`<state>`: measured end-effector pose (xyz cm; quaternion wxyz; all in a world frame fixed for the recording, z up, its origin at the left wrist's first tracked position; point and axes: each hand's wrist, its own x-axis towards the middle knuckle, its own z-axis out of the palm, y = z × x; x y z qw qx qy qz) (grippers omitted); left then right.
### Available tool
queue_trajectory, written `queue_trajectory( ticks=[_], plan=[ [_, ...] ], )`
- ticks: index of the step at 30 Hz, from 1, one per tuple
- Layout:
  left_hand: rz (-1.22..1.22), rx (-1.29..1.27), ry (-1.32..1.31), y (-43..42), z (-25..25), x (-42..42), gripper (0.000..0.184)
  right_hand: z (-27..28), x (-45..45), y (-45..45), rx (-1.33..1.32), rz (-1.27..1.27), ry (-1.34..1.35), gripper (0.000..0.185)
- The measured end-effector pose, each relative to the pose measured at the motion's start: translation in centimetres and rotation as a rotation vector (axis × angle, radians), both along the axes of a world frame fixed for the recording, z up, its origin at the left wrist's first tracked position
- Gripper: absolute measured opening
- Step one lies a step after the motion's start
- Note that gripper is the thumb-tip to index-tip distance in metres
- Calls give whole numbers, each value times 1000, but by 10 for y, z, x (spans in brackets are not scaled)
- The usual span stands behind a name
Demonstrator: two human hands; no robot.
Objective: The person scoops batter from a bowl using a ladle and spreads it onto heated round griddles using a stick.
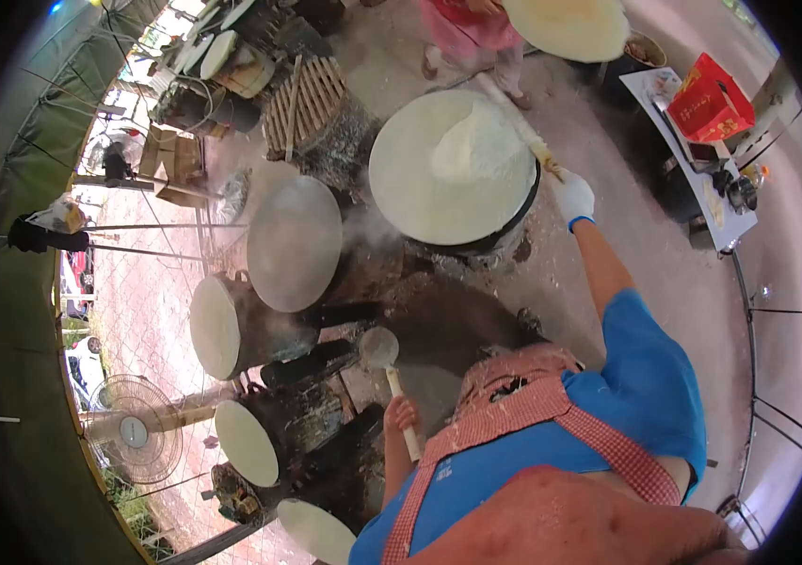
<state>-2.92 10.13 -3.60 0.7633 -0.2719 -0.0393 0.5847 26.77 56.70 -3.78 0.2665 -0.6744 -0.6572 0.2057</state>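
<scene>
1. Ladle (379, 347), head view: in the left hand (403, 414), out in front of the body, near the big grey disc (295, 245).
2. Left fingers (404, 411): curled closed round the pale handle (411, 443), bare skin.
3. Handling, my guess: stiff, fairly light, top-heavy if the bowl is full; contents can't tell. Wet handle might slip. Best hold: mid-handle, away from the round head.
4. Right hand (575, 200): white glove, looks closed on the end of a long stick (512, 121); individual fingers can't tell.
5. Stick slants past the rim of the large pale round (410, 179), which carries a lighter patch (472, 151).
</scene>
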Motion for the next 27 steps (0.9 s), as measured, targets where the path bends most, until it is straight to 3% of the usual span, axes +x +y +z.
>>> queue_trajectory(
  ticks=[1,2,3,4,6,8,9,10,12,14,16,18,20,23,24,25,27],
  plan=[
    [-3,12,5,1,-5,-3,32,-1,-7,6,41,110,-125,30],
    [6,-109,22,1,-9,-7,34,-1,-10,8,50,109,-117,30],
    [21,-231,37,3,-13,-12,35,13,-13,0,29,285,-279,29],
    [31,-235,39,6,-21,-19,35,23,-14,-11,-1,469,-444,28],
    [-61,-78,63,24,-36,-32,35,22,8,-21,43,560,-431,27],
    [-58,-270,87,62,-8,-33,36,19,30,-20,157,465,-401,19],
    [-58,-220,200,82,-5,-37,35,17,30,-25,167,481,-402,19],
    [-60,-173,312,102,-2,-40,34,10,30,-34,112,383,-417,19],
    [0,-355,374,154,30,-31,33,0,34,-49,63,293,-438,19],
    [32,-230,561,193,20,-33,31,-12,43,-64,176,438,-450,21],
    [-60,-238,739,230,34,-23,21,-23,57,-66,239,390,-396,22],
    [40,-233,951,260,53,3,16,-19,63,-82,53,123,-471,24],
    [-2,-345,1231,285,69,34,25,-49,63,-110,212,286,-499,25],
    [20,-384,1196,314,50,59,21,-28,10,-153,83,330,-414,25],
    [-41,-365,1046,321,32,56,16,-28,-1,-160,93,319,-330,24],
    [-93,-344,894,320,46,58,11,-21,-6,-163,89,317,-339,24],
    [-39,-480,1157,273,98,51,3,-3,-4,-173,151,304,-227,23]
  ],
)
